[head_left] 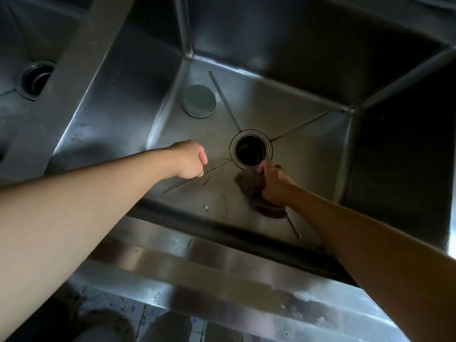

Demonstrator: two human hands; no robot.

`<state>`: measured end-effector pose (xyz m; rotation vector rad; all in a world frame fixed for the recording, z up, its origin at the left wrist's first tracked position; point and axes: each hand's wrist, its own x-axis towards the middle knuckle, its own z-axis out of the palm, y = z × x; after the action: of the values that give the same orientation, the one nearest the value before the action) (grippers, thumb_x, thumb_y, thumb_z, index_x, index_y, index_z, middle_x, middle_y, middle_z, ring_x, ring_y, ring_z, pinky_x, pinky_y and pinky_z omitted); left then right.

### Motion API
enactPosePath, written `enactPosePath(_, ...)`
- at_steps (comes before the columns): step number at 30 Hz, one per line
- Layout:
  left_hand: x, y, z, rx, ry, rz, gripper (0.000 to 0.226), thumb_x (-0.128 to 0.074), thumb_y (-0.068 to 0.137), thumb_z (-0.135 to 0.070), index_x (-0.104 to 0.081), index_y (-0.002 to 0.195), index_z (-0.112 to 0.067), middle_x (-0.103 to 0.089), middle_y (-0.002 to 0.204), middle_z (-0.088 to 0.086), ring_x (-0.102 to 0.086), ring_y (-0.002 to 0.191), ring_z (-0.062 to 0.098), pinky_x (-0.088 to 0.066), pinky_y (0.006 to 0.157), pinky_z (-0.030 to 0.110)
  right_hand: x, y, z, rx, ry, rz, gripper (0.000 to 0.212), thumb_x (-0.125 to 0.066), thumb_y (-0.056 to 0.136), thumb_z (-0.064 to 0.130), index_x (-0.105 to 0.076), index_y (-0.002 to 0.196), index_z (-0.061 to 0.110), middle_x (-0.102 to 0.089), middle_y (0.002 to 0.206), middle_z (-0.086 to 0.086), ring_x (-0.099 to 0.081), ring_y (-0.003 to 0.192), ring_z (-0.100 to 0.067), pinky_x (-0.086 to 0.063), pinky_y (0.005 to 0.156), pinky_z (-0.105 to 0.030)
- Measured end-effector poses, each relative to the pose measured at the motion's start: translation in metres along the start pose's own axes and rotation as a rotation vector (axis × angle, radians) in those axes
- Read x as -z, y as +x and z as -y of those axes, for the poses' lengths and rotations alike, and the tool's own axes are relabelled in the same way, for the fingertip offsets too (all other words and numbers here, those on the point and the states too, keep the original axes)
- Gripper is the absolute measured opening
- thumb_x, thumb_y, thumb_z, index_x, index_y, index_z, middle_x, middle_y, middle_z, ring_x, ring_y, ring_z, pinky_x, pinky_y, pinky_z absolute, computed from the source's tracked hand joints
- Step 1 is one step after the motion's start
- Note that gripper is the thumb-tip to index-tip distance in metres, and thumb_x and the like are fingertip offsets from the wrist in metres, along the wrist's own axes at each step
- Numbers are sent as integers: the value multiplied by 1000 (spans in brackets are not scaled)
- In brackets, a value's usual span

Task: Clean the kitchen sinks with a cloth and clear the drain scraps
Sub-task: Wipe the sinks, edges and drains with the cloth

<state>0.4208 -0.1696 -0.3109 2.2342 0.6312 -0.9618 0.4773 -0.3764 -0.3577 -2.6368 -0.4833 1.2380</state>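
Note:
Both my arms reach down into a deep steel sink (pixel 308 99). My right hand (pixel 275 182) grips a brown cloth (pixel 249 181) against the sink floor, just below the open drain hole (pixel 251 150). My left hand (pixel 191 160) hovers left of the drain with its fingers curled into a fist; whether it holds anything is hidden. Thin dark scraps (pixel 223 203) and a pale crumb (pixel 206 207) lie on the floor between my hands. A round metal drain cover (pixel 199 100) lies flat in the far left corner.
A second sink (pixel 14 114) with its own open drain (pixel 37 79) sits to the left, past a steel divider (pixel 81 62). The sink's front rim (pixel 197 265) runs below my arms. A tiled floor (pixel 148 314) shows underneath.

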Motion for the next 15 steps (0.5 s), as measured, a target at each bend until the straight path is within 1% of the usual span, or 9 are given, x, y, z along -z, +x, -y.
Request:
enactPosePath(3,-1,5,4,16,-2,-6,29,-64,86,-9,-61,114,-15,-59,119,7,-55,111,25,-45,92,30,-16,11,14,10,-29,5,55,-55,79,3,-34,129,13,-44,123,-20,-53,104,-38,-45,85,-39)
enactPosePath(5,0,7,7,27,2,-8,31,-64,86,-9,-60,116,-15,-59,120,7,-56,111,25,-46,94,31,-21,17,23,35,-32,10,57,-56,81,4,-33,132,10,-44,126,-21,-53,108,-39,-46,89,-42)
enactPosePath(7,0,9,11,39,2,2,31,-63,87,-10,-60,117,-15,-59,121,7,-56,111,25,-47,96,33,-22,21,29,91,-8,66,54,-57,81,3,-37,130,13,-47,126,-19,-52,108,-35,-46,89,-41)
enactPosePath(9,2,10,12,49,-3,4,30,-63,87,-11,-59,116,-17,-58,121,6,-56,110,25,-47,93,32,-20,21,34,147,23,116,51,-56,80,0,-44,127,16,-51,124,-14,-53,107,-29,-47,86,-36)
enactPosePath(11,4,11,14,53,-2,-13,30,-64,86,-10,-60,114,-18,-60,119,6,-58,108,25,-46,87,29,-11,21,40,170,77,60,47,-55,77,-1,-50,120,18,-56,118,-11,-55,101,-26,-49,82,-35)
enactPosePath(13,6,11,16,64,0,-35,31,-61,86,-8,-61,115,-19,-61,119,5,-58,108,24,-45,83,26,4,26,44,174,118,-58,45,-54,73,-1,-52,114,18,-59,112,-13,-57,98,-28,-50,79,-34)
enactPosePath(15,11,11,16,72,14,-59,33,-60,86,-8,-61,118,-18,-61,121,5,-57,110,24,-43,82,24,18,37,51,198,90,-114,45,-54,74,0,-52,115,18,-57,115,-14,-56,100,-30,-46,77,-30)
